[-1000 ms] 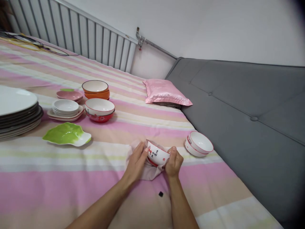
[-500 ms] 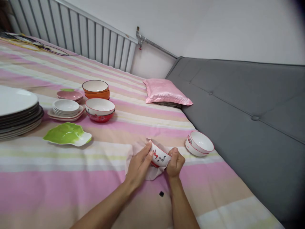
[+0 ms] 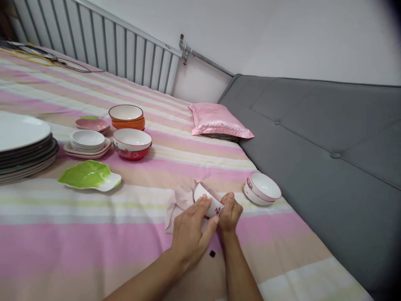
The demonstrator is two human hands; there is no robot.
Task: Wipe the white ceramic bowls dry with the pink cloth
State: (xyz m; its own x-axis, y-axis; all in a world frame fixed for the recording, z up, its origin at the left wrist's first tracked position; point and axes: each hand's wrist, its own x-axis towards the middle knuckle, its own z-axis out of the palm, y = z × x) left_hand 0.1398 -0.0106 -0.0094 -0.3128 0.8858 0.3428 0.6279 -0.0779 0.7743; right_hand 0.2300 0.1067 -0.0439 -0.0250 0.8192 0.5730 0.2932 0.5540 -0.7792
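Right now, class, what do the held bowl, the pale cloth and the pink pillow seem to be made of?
Held bowl: probably glazed ceramic; smooth white wall, red decoration. Pale cloth: thin matte fabric, fibre unclear; soft folds show. Pink pillow: satin-like fabric cover, filling hidden; bright sheen along its creases.

Saw white with red blossoms on the held bowl (image 3: pixel 215 205), dusty pink on the cloth (image 3: pixel 179 200). Noted green fading to white on the leaf-shaped dish (image 3: pixel 89 175), orange outside and white inside on the dark-rimmed bowl (image 3: pixel 127 113). Found pink, cream and beige stripes across the bedspread (image 3: pixel 134 246), pink on the pillow (image 3: pixel 217 119), grey on the headboard (image 3: pixel 313 125).
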